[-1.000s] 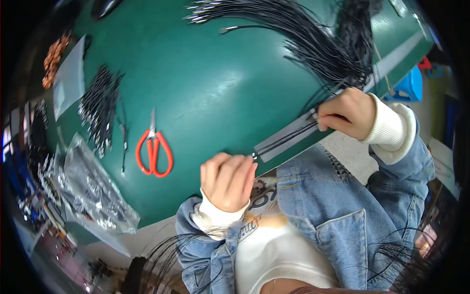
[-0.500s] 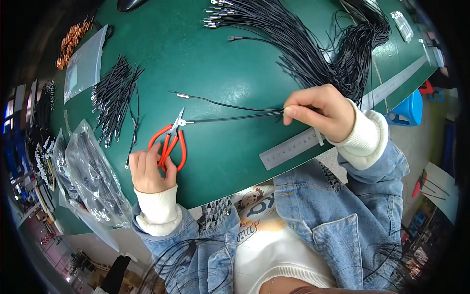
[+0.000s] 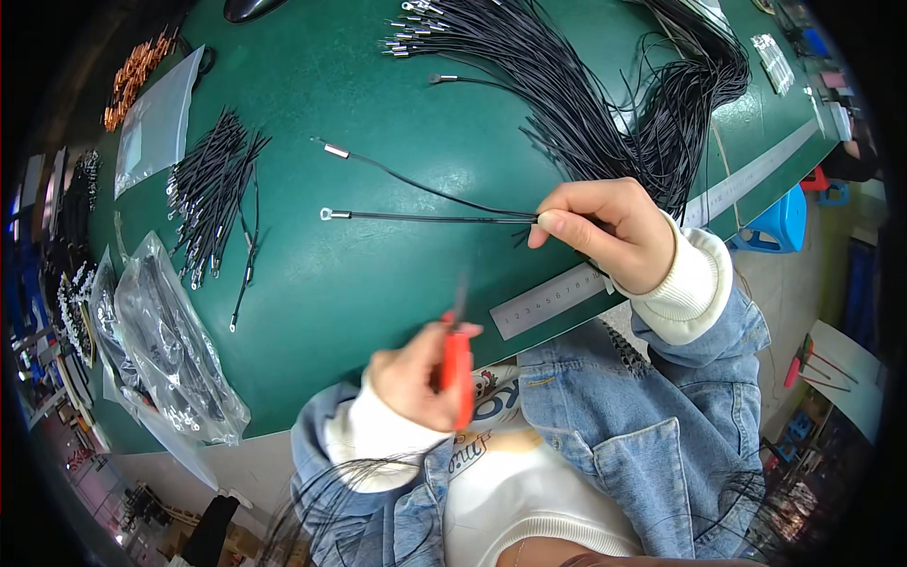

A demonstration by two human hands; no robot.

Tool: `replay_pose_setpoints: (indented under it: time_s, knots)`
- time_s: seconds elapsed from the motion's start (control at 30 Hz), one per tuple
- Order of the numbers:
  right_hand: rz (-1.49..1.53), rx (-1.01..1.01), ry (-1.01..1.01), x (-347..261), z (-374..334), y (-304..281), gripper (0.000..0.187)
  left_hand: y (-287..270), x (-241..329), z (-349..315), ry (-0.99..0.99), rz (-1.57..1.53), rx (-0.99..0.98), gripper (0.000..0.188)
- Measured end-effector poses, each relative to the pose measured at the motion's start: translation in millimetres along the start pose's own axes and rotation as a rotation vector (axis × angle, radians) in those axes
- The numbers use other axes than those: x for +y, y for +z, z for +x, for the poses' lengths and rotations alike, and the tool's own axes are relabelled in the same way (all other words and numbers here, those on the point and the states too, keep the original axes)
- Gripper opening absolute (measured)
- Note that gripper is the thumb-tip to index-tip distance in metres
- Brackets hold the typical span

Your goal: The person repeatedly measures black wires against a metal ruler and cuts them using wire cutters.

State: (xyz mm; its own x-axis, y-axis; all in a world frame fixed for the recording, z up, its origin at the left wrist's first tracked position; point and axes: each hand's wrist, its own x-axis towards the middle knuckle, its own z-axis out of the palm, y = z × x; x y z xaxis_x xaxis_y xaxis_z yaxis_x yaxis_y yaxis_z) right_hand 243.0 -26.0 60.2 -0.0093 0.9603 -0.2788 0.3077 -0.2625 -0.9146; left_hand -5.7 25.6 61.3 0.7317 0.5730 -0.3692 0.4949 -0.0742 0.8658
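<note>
- Head view: right hand [image 3: 619, 231] fingers pinched shut on two thin black wires [image 3: 444, 215] – metal terminals at the far ends, lying across the green table [image 3: 378, 274].
- Left hand [image 3: 416, 378] blurred, curled round red-handled scissors [image 3: 456, 364] at the table's near edge.
- Flat steel ruler [image 3: 553, 300] just beside the right hand.
- Big loose bundle of black wires [image 3: 576, 94] beyond; clear crinkled plastic bags [image 3: 175, 350] far left.

scissors [image 3: 456, 364]: 1 | held wires [image 3: 425, 203]: 2 | ruler [image 3: 548, 300]: 1 | hands: 2
</note>
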Motion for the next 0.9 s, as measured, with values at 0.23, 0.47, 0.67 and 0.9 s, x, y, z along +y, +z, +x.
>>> replay_pose_setpoints:
  time_s: [0.23,0.47,0.67,0.9]
  knots:
    - [-0.033,0.003,-0.034,-2,-8,2,0.019,21,19,24,0.027,0.073,-0.094,0.032]
    - [-0.039,0.003,-0.147,2,-9,1,0.017,32,20,32,0.028,0.07,-0.052,0.032]
    - [0.046,0.132,-0.261,14,-9,8,0.014,36,23,34,0.024,0.088,-0.042,0.033]
    - [0.016,0.066,-0.191,6,-8,2,0.014,35,21,35,0.061,0.095,-0.021,0.032]
